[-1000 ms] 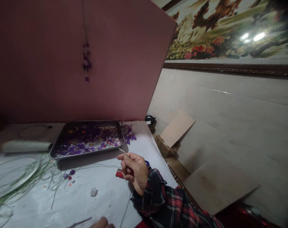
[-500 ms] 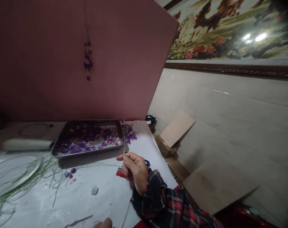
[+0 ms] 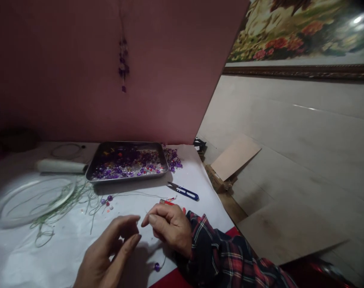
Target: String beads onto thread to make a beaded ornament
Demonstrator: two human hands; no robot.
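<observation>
My left hand [image 3: 109,252] is raised over the white table at the bottom, its thumb and fingers apart with nothing plainly between them. Close to its fingertips on the right is my right hand [image 3: 171,228], thumb pressed to the index finger on something too small and blurred to name. Below my right hand a purple bead [image 3: 157,267] lies at the end of a thin cord. Just behind that hand are a red tool [image 3: 166,203], partly covered, and blue thread snips [image 3: 184,191].
A metal tray [image 3: 126,181] of purple, clear and red beads stands at the back, with more beads [image 3: 174,159] beside it. Leftward lie a cone [image 3: 61,166], a white hoop [image 3: 7,221] and green cords [image 3: 57,206]. A bead string [image 3: 123,66] hangs against the pink panel.
The camera view has shifted right and down. My left hand has risen into view and stands near my right hand, which has come closer to the body, uncovering the blue snips.
</observation>
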